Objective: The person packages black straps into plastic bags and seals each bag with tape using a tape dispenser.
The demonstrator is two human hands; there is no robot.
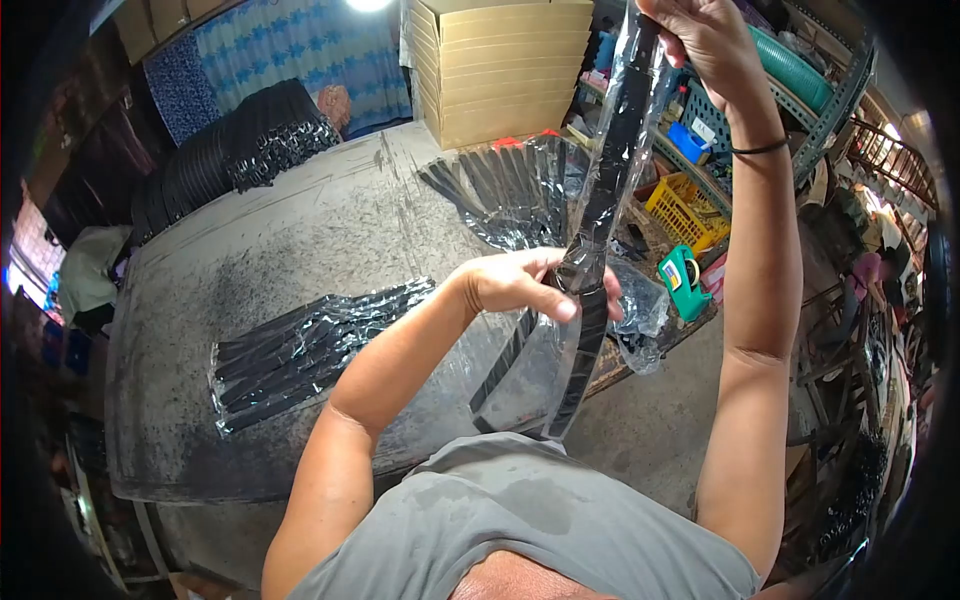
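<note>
A long black strip in a clear plastic sleeve (pixel 618 140) runs slantwise in front of me. My right hand (pixel 705 40), raised at the top right, pinches its upper end. Lower down, my left hand (pixel 525 285) is closed around the strip, where the plastic bunches up. Below that hand, strip ends (pixel 590 345) hang toward my shirt, one bent off to the left. A row of wrapped black strips (pixel 310 355) lies on the table left of my left forearm. Another fanned bundle of wrapped strips (pixel 515 190) rests behind my left hand.
The worn grey table (pixel 270 245) carries stacked cardboard (pixel 510 75) and a big pile of black strips (pixel 240 150) at its far side. On the right are a green tape dispenser (pixel 685 283), crumpled clear plastic (pixel 640 305), a yellow crate (pixel 690 212) and metal shelving. Another person (pixel 872 275) is at far right.
</note>
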